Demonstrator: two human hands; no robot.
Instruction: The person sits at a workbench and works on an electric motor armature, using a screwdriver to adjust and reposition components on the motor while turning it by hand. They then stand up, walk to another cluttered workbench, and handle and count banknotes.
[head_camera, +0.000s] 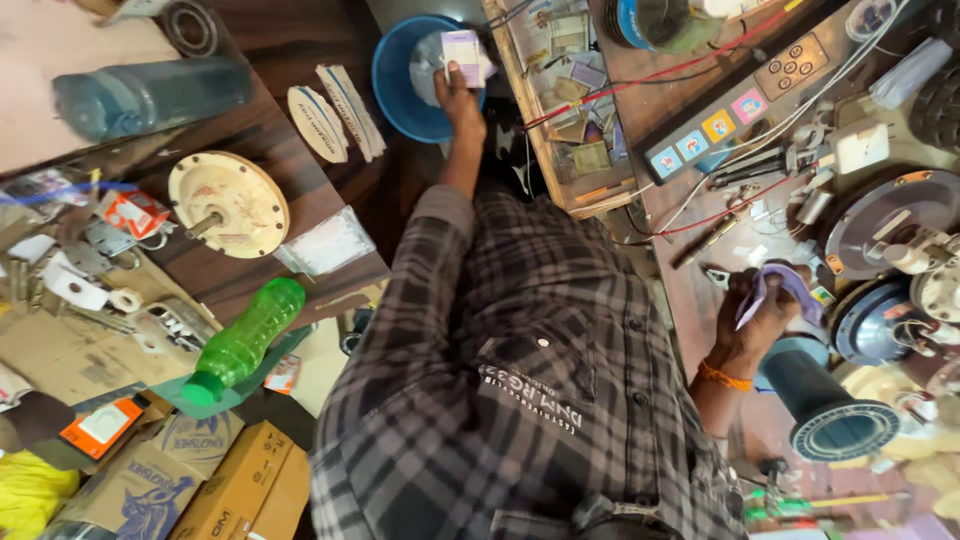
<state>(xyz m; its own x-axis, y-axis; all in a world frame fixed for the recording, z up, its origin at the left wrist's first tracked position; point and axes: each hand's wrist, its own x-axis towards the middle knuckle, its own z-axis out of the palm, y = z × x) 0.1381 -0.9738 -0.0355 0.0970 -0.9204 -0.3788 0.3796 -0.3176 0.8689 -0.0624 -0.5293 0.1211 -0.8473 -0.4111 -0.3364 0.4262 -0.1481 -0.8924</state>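
Observation:
My left hand (458, 98) reaches far out over a blue plastic bowl (400, 95) and holds a small white and purple box (464, 52) at the bowl's rim. The plaid sleeve of that arm runs back to my body in the middle of the view. My right hand (752, 322), with an orange thread around its wrist, rests on the reddish workbench (690, 290) and is closed on a crumpled purple cloth (778, 285). A dark teal cylinder (818, 400) stands right beside that hand.
On the bench lie round motor housings (880, 225), a switch strip (745, 100), wires and hand tools. A wooden tray of small parts (570, 110) sits at centre top. To the left are a cream disc with a shaft (228, 203), a green bottle (245, 340) and cardboard boxes (200, 490).

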